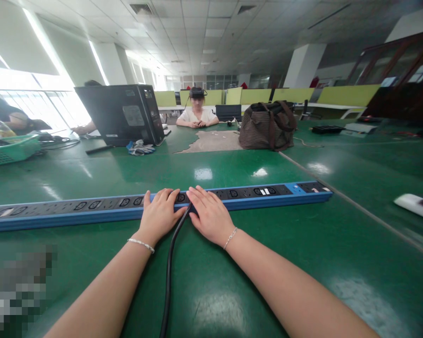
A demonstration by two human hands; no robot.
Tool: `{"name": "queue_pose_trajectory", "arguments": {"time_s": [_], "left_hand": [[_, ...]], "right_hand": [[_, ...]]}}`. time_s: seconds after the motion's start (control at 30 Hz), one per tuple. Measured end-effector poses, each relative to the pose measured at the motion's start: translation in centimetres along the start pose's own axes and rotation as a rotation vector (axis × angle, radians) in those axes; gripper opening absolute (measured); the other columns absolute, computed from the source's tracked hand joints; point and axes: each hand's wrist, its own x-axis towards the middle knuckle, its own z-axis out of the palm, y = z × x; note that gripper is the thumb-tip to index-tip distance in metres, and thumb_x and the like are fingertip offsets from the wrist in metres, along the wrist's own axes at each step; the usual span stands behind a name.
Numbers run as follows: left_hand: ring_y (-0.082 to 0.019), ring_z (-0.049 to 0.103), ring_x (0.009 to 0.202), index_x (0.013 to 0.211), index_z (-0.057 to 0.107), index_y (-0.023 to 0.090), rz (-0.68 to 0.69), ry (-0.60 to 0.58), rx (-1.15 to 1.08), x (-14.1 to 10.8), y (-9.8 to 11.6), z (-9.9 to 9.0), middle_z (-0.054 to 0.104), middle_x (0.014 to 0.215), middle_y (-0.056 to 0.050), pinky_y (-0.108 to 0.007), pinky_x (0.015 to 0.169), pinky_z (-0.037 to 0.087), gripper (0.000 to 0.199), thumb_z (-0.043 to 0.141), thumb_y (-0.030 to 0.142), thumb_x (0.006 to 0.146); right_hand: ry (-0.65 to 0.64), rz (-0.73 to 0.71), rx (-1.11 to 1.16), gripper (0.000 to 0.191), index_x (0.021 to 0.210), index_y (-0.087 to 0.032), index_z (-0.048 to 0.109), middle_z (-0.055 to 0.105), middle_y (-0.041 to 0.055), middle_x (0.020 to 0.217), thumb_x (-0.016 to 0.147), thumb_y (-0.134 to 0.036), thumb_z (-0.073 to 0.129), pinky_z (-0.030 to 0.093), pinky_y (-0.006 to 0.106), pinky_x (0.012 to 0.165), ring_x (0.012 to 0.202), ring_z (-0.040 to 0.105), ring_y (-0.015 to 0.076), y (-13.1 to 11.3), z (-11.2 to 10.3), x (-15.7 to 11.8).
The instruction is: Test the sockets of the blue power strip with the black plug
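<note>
A long blue power strip point(105, 217) with a row of black sockets lies across the green table in front of me. My left hand point(160, 211) rests on its middle, fingers spread over the sockets and thumb toward the cable. Beside it, my right hand point(209, 211) lies on the strip with its fingers stretched out flat. Between the two hands a black cable point(169, 267) runs from the strip down toward me. The cable's upper end meets the strip by my right fingers, and its exact attachment is partly hidden. Both wrists wear thin bracelets.
Farther back stand a black computer tower point(123, 115), grey-blue gloves point(141, 148) and a brown bag point(257, 126). A green basket point(10, 149) is at left, a white object point(414, 204) at right. Across the table sits a person point(197, 115); others' arms show at left.
</note>
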Motion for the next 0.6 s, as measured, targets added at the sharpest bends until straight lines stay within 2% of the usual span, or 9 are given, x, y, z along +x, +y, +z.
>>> {"name": "queue_pose_trajectory", "arguments": {"time_s": [0.13, 0.37, 0.6], "left_hand": [[-0.028, 0.048, 0.116, 0.124, 0.050, 0.022, -0.002, 0.040, -0.015, 0.2, 0.0, 0.3, 0.057, 0.123, -0.011, -0.058, 0.106, 0.016, 0.048, 0.044, 0.048, 0.083], [-0.027, 0.049, 0.117, 0.121, 0.051, 0.023, -0.020, 0.054, -0.035, 0.1, -0.1, 0.5, 0.057, 0.124, -0.011, -0.057, 0.106, 0.015, 0.048, 0.044, 0.050, 0.083], [-0.027, 0.048, 0.117, 0.121, 0.051, 0.023, -0.028, 0.057, -0.038, 0.0, -0.1, 0.5, 0.056, 0.124, -0.011, -0.054, 0.105, 0.018, 0.049, 0.047, 0.051, 0.081]], "right_hand": [[0.090, 0.019, 0.000, 0.035, 0.117, -0.011, 0.058, 0.056, 0.0090, 0.127, 0.089, -0.025, 0.043, 0.031, 0.035, 0.106, 0.121, 0.047, 0.0205, -0.3, 1.0, 0.3], [0.163, -0.048, -0.015, 0.027, 0.106, -0.013, 0.063, 0.064, 0.0084, 0.117, 0.086, -0.022, 0.047, 0.037, 0.036, 0.103, 0.111, 0.056, 0.0202, 0.4, 1.6, 0.9], [0.129, -0.098, -0.094, 0.032, 0.110, -0.007, 0.061, 0.060, 0.0138, 0.121, 0.086, -0.021, 0.047, 0.036, 0.037, 0.104, 0.115, 0.053, 0.0234, 0.1, 1.2, 0.6]]}}
